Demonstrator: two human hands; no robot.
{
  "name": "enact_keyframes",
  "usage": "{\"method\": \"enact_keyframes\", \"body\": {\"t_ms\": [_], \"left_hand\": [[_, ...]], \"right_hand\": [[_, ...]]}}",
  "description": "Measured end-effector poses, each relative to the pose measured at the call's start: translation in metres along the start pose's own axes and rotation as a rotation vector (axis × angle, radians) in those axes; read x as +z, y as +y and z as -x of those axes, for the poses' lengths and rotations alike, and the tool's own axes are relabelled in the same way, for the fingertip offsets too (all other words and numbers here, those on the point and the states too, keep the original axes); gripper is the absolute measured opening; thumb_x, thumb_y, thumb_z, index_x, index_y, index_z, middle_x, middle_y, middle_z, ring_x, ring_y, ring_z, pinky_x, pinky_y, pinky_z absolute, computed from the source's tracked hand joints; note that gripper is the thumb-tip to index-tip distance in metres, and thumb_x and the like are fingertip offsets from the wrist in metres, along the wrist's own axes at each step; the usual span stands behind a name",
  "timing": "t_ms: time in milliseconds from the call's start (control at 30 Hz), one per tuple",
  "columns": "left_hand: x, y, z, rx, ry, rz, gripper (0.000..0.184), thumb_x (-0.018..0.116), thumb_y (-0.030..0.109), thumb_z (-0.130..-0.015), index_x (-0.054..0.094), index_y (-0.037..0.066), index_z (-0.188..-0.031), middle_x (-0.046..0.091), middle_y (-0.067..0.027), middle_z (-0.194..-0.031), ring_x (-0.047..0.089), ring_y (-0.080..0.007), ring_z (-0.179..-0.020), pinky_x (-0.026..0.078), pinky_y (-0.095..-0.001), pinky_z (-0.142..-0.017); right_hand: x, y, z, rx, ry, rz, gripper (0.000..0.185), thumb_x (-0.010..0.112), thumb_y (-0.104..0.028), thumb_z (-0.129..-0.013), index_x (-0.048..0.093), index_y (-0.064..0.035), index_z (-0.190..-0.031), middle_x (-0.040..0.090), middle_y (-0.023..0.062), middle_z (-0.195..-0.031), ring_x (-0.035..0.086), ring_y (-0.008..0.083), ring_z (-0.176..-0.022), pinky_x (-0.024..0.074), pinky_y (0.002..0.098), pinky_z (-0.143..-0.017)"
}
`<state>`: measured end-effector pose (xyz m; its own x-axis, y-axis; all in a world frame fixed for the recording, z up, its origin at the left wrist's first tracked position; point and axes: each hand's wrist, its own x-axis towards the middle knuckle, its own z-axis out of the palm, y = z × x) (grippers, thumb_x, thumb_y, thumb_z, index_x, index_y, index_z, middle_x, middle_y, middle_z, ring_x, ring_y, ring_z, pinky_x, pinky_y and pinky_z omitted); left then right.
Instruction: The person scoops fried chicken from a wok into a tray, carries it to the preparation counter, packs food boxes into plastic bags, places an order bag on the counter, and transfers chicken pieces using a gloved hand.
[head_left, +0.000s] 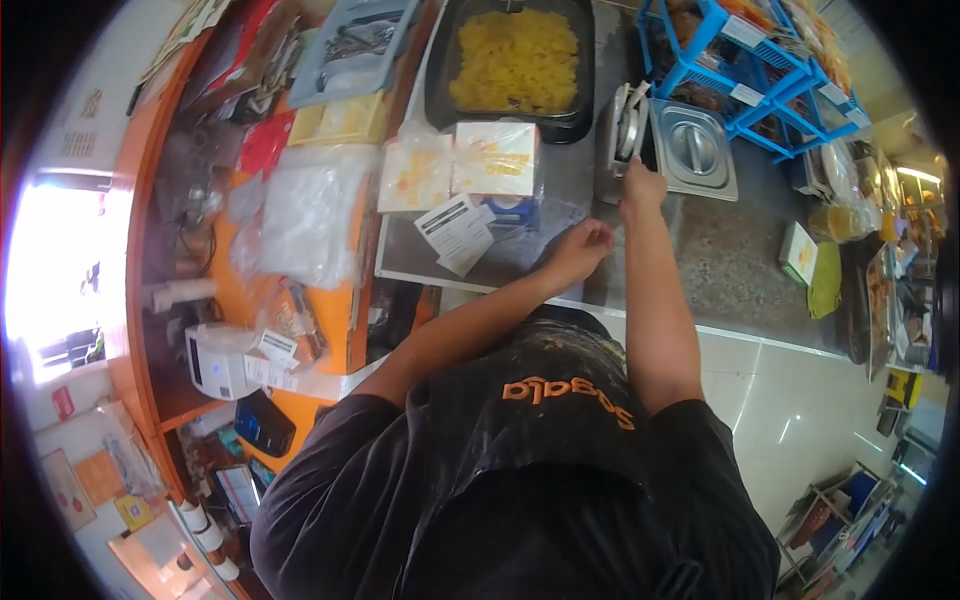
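Observation:
My right hand reaches forward to a steel container lid, which is tilted up on edge over a narrow steel food container. The fingers are closed at the lid's near end; what lies inside the container is hidden from me. Right beside it sits a second steel container with its lid on, a recessed handle in the middle. My left hand hovers above the counter's front part, fingers curled in, with nothing visible in them. Left of it are paper receipts and plastic-wrapped boxes.
A black tray of yellow food stands at the back. Blue racks rise at the back right. A small box and a green cloth lie right. Plastic bags and a receipt printer occupy the orange shelf.

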<state>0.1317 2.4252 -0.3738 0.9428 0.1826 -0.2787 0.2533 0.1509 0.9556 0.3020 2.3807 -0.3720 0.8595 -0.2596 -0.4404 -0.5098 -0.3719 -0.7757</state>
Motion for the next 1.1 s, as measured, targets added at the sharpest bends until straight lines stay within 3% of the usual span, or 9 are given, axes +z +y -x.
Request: {"method": "enact_keyframes", "body": {"t_ms": [133,200,367,433,500,833,967,1067,1100], "left_hand": [[0.003,0.007,-0.019,0.1,0.09,0.027,0.019,0.057,0.016,-0.091,0.055,0.01,-0.109,0.056,0.0004,-0.093,0.054,-0.0103,-0.088,0.044,-0.0271,-0.072],[0.002,0.018,-0.032,-0.143,0.038,0.296,0.022,0.056,0.022,-0.092,0.055,0.01,-0.11,0.058,-0.0007,-0.095,0.055,-0.0124,-0.088,0.046,-0.0291,-0.074],[0.001,0.009,-0.067,-0.26,-0.153,0.75,0.031,0.054,0.034,-0.093,0.057,0.008,-0.111,0.061,-0.0042,-0.099,0.058,-0.0176,-0.09,0.049,-0.0344,-0.079],[0.003,0.028,-0.069,-0.295,-0.09,0.731,0.034,0.056,0.035,-0.092,0.058,0.005,-0.11,0.062,-0.0062,-0.101,0.059,-0.0192,-0.09,0.049,-0.0354,-0.081],[0.003,0.033,-0.071,-0.294,-0.068,0.746,0.034,0.06,0.033,-0.091,0.057,0.004,-0.107,0.062,-0.0068,-0.099,0.06,-0.0189,-0.089,0.051,-0.0348,-0.081],[0.017,0.017,-0.07,-0.236,0.083,0.711,0.023,0.065,0.02,-0.087,0.061,0.0,-0.099,0.063,-0.0086,-0.095,0.061,-0.017,-0.084,0.054,-0.0318,-0.077],[0.01,-0.03,-0.09,-0.373,0.156,0.704,0.022,0.067,0.018,-0.086,0.063,0.001,-0.1,0.063,-0.0066,-0.092,0.061,-0.0169,-0.085,0.054,-0.0335,-0.076],[0.009,0.001,-0.046,-0.282,0.213,0.466,0.018,0.065,0.016,-0.087,0.063,0.002,-0.099,0.063,-0.0055,-0.093,0.06,-0.0123,-0.08,0.052,-0.0271,-0.075],[0.005,0.014,-0.03,-0.075,0.26,0.349,0.016,0.064,0.015,-0.089,0.062,0.003,-0.1,0.063,-0.005,-0.094,0.059,-0.0113,-0.081,0.051,-0.0258,-0.074]], "right_hand": [[-0.001,-0.003,-0.005,0.039,-0.048,-0.152,0.049,0.07,-0.031,-0.081,0.064,0.0111,-0.104,0.065,0.0251,-0.106,0.064,0.0314,-0.095,0.0483,0.0384,-0.08],[-0.003,0.004,-0.006,-0.087,0.024,-0.071,0.043,0.07,-0.028,-0.082,0.065,0.0089,-0.102,0.067,0.0222,-0.1,0.065,0.027,-0.09,0.049,0.0371,-0.074],[-0.093,-0.005,0.131,-0.274,-0.345,-0.511,0.03,0.065,-0.028,-0.09,0.067,0.0026,-0.091,0.063,0.0081,-0.074,0.056,0.0133,-0.066,0.0441,0.0287,-0.06],[-0.107,0.033,0.143,-0.221,-0.216,-0.212,0.029,0.065,-0.027,-0.09,0.066,0.0026,-0.088,0.06,0.0051,-0.07,0.052,0.0115,-0.062,0.0402,0.0275,-0.056],[-0.116,0.038,0.164,-0.124,-0.277,-0.294,0.028,0.064,-0.024,-0.092,0.064,0.0029,-0.083,0.058,0.0023,-0.069,0.047,0.0089,-0.062,0.0376,0.0264,-0.055],[-0.116,0.057,0.162,-0.104,-0.309,-0.133,0.028,0.064,-0.023,-0.09,0.066,0.0034,-0.08,0.058,0.0044,-0.063,0.05,0.0106,-0.061,0.0387,0.0275,-0.056],[-0.1,0.09,0.139,-0.329,-0.262,-0.062,0.026,0.064,-0.021,-0.09,0.065,0.0035,-0.083,0.062,0.0077,-0.065,0.055,0.0168,-0.062,0.043,0.0319,-0.059],[-0.099,0.094,0.125,-0.412,-0.335,0.081,0.022,0.063,-0.019,-0.09,0.064,0.0028,-0.084,0.063,0.011,-0.069,0.057,0.0207,-0.063,0.0454,0.0337,-0.062],[-0.108,0.086,0.129,-0.471,-0.402,0.143,0.021,0.062,-0.018,-0.09,0.063,0.0026,-0.084,0.064,0.0123,-0.071,0.059,0.0214,-0.064,0.0459,0.0338,-0.063]]}}
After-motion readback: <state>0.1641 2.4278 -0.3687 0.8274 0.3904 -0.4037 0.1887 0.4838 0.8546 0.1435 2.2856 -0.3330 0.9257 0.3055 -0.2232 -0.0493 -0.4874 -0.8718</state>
